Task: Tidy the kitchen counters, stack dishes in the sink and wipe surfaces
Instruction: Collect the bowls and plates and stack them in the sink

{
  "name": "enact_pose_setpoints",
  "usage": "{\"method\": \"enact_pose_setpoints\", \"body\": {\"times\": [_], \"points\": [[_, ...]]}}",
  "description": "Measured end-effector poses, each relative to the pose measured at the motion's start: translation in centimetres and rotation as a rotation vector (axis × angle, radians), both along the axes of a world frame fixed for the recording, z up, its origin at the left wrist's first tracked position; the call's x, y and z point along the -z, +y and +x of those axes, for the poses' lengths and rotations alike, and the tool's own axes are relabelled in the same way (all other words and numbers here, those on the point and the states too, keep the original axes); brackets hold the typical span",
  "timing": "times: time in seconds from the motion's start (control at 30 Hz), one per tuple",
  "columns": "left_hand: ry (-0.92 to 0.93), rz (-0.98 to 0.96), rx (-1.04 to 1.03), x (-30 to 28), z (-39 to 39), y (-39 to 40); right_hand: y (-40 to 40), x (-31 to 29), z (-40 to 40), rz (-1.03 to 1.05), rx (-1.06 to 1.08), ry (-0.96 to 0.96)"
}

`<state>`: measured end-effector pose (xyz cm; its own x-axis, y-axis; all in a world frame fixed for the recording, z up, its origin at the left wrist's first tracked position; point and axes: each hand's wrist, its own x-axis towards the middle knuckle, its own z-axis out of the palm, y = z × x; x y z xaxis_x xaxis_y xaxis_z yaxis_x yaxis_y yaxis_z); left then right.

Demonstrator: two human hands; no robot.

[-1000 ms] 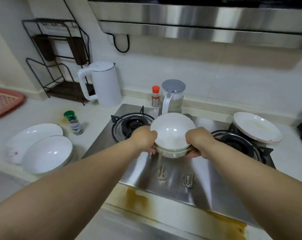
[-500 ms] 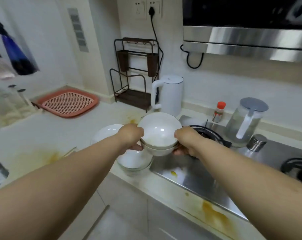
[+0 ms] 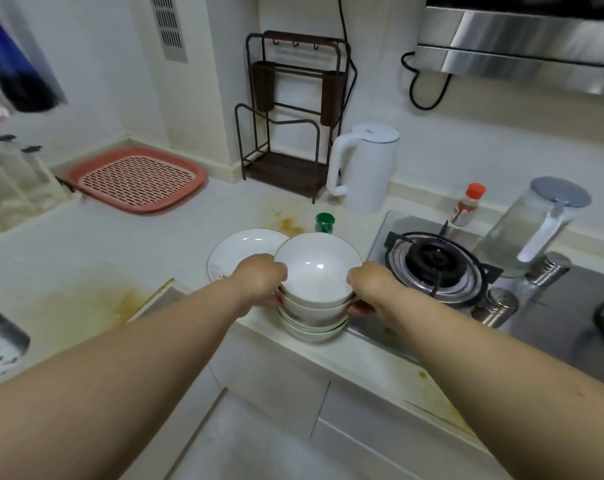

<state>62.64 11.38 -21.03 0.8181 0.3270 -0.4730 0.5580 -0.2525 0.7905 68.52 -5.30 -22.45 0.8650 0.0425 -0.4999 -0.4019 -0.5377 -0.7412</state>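
Two nested white bowls point(image 3: 317, 268) are held between both hands near the counter's front edge, left of the stove. My left hand point(image 3: 260, 282) grips their left side and my right hand point(image 3: 370, 287) grips their right side. The bowls sit on or just above a white dish point(image 3: 311, 332) resting on the counter; contact cannot be told. Behind them lies a white plate point(image 3: 240, 249) with a red smear. The sink's steel edge point(image 3: 2, 336) shows at the far left.
A stained white counter point(image 3: 86, 289) runs left toward the sink. A pink drain tray point(image 3: 134, 180), dark wire rack point(image 3: 290, 109), white kettle point(image 3: 363, 168), green-capped jar point(image 3: 325, 222), red-capped bottle point(image 3: 467, 204), glass jug point(image 3: 532, 226), two steel shakers point(image 3: 498, 304) and gas burner point(image 3: 432, 261) stand around.
I have carried the two bowls left from above the stove to the counter and lowered them onto the white dish beside the plate. The view swung left.
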Motion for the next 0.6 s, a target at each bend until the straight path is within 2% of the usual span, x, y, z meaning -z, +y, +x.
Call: {"method": "enact_pose_setpoints", "body": {"times": [0.33, 0.4, 0.5, 0.6], "points": [[0.023, 0.111, -0.028, 3.0, 0.5, -0.2, -0.6, 2.7, 0.6, -0.112, -0.114, -0.084], [0.056, -0.009, -0.084, 3.1, 0.2, -0.4, -1.0, 2.9, 0.4, -0.04, -0.066, -0.025], [0.144, -0.23, -0.156, 3.3, -0.5, -0.5, -1.8, 3.1, -0.3, 0.188, 0.043, 0.209], [0.175, -0.398, -0.189, 3.8, -0.7, -0.8, -2.0, 3.3, -0.4, 0.384, 0.026, 0.387]]}}
